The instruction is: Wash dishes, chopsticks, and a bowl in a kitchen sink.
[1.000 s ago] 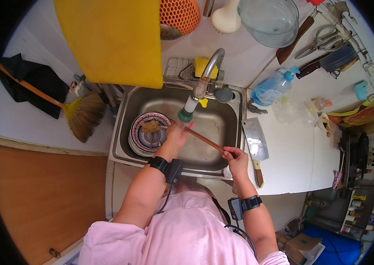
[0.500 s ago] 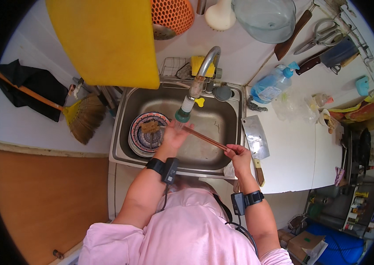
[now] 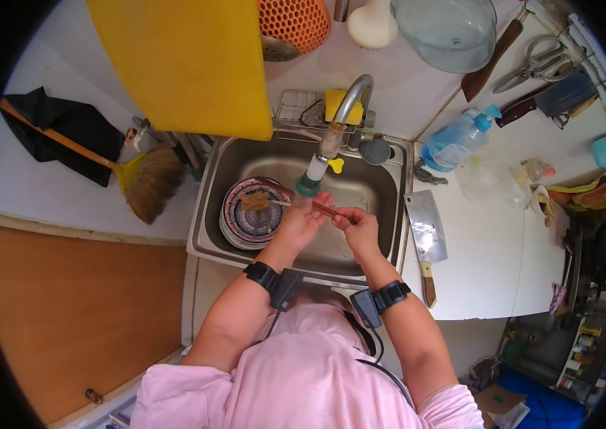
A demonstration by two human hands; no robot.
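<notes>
At the steel sink [image 3: 382, 262], my left hand [image 3: 303, 223] is curled around wooden chopsticks [image 3: 326, 210] beneath the faucet's green-tipped nozzle [image 3: 309, 186]. My right hand [image 3: 357, 229] pinches their near end, close to the left hand. The chopsticks slant up-left over a stack of blue-and-red patterned dishes [image 3: 243, 229] in the sink's left side, where a brownish item [image 3: 253, 199] lies, too unclear to name.
A yellow board [image 3: 178, 64] hangs at upper left, with a straw broom [image 3: 147, 182] beside the sink. A cleaver [image 3: 426, 223] lies on the right counter [image 3: 496, 279] below a blue soap bottle [image 3: 450, 146]. A yellow sponge [image 3: 335, 100] sits in the rack behind the faucet.
My right hand has moved left and up toward my left hand. The chopsticks have slid up-left through my left hand, their far end now over the dishes.
</notes>
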